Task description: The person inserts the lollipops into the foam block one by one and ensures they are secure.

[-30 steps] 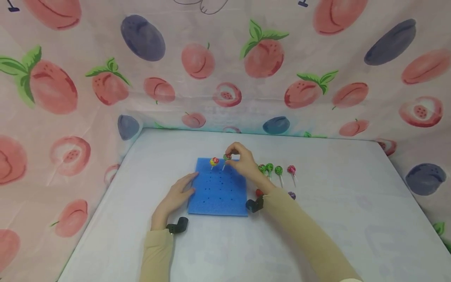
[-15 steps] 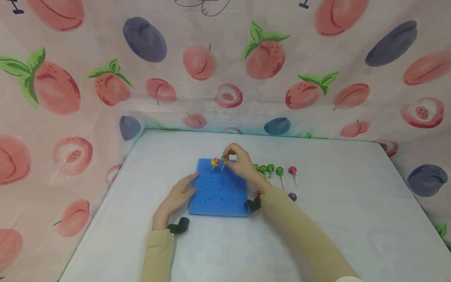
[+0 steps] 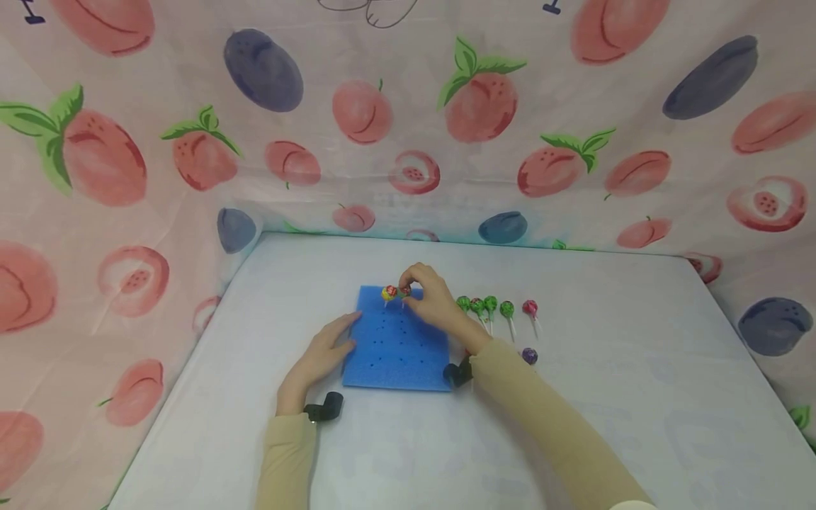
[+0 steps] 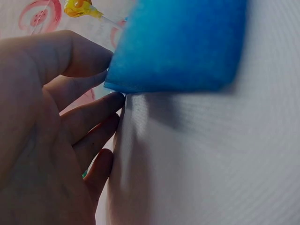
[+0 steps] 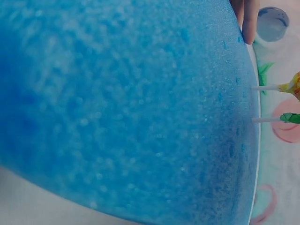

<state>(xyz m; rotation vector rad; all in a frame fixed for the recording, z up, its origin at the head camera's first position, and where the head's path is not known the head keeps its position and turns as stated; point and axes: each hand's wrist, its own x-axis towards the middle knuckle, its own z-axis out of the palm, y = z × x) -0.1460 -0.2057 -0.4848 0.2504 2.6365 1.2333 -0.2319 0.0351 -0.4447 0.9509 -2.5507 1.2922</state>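
A blue foam block (image 3: 411, 368) dotted with small holes lies on the table. A yellow-and-red lollipop (image 3: 389, 292) stands upright near its back edge. Just right of it, my right hand (image 3: 440, 301) pinches the head of a green-and-red lollipop (image 3: 404, 291), whose stick meets the foam. In the right wrist view both sticks reach the block, beside the yellow head (image 5: 291, 87) and the green head (image 5: 290, 117). My left hand (image 3: 319, 354) rests its fingertips against the block's left edge; in the left wrist view the fingers (image 4: 93, 117) touch the foam's side (image 4: 178, 51).
Right of the block lie several green lollipops (image 3: 506, 309), a pink-red one (image 3: 530, 308) and a purple one (image 3: 530, 355). A red one is mostly hidden by the right wrist. A fruit-patterned cloth (image 3: 408, 106) hangs behind the white table (image 3: 605, 340).
My right hand has moved slightly left and down with the green-and-red lollipop, bringing it closer to the yellow one. My left hand has stayed at the block's edge.
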